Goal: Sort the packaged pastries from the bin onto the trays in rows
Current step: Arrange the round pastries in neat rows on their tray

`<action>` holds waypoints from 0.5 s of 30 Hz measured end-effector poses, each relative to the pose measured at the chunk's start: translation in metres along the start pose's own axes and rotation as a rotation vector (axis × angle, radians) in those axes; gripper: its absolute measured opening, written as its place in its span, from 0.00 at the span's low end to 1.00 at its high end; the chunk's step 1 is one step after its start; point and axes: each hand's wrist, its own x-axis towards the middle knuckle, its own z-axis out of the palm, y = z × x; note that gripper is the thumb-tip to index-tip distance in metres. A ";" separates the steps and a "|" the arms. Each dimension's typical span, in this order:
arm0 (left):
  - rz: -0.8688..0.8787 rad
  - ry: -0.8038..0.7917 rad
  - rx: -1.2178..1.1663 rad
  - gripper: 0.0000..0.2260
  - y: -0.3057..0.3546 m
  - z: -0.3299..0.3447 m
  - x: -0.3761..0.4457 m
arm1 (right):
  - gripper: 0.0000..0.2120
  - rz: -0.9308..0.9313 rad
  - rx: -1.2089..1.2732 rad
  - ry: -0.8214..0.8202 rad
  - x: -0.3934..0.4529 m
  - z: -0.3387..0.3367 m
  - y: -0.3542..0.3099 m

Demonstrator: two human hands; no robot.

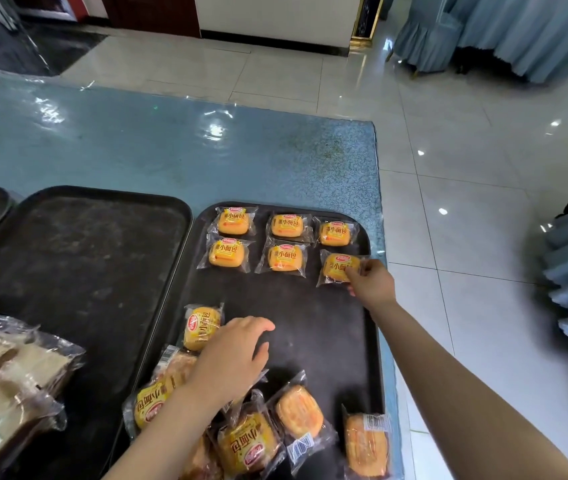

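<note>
The packaged pastries sit on the right-hand tray [372,341] in the lower middle of the frame. Five already lie label-up in two neat rows near the tray's top edge; the sixth pastry [339,267], at the right end of the second row, is pinched at its wrapper edge by the right hand [370,280], fingers curled on it, apparently to square it with its neighbours and finish that row of three. It lies close to the tray's right rim, so little room is left on that side.

Lower down, the left hand [230,358] reaches over a loose heap of unsorted pastries [258,434] at the bottom of the tray. Its fingers are spread and relaxed, resting beside one upright-turned packet [201,327]; I cannot tell whether it has hold of anything, though it seems placed to take the next piece. The two hands are well apart.

Between the rows and the heap the dark tray floor is bare, giving room for further rows. To the left lies a second tray [78,258] with nothing on its visible floor, and at the lower left edge of the frame brown wrapped packets [5,386] overlap it. Both trays rest on a blue tabletop [171,150], whose right edge runs just beside the filled tray; beyond it is tiled floor [466,168].
</note>
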 end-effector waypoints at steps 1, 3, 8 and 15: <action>-0.005 -0.004 -0.005 0.16 -0.001 0.001 -0.001 | 0.22 0.005 -0.014 -0.009 0.011 0.005 0.002; -0.008 -0.009 -0.009 0.16 -0.002 0.002 -0.003 | 0.22 0.010 -0.073 -0.038 0.013 0.008 -0.009; -0.003 -0.012 -0.003 0.16 -0.004 0.002 -0.007 | 0.16 -0.132 -0.370 0.011 -0.003 -0.003 -0.028; -0.022 0.018 -0.019 0.15 -0.006 -0.001 -0.016 | 0.21 -0.359 -0.572 0.006 -0.049 -0.009 -0.018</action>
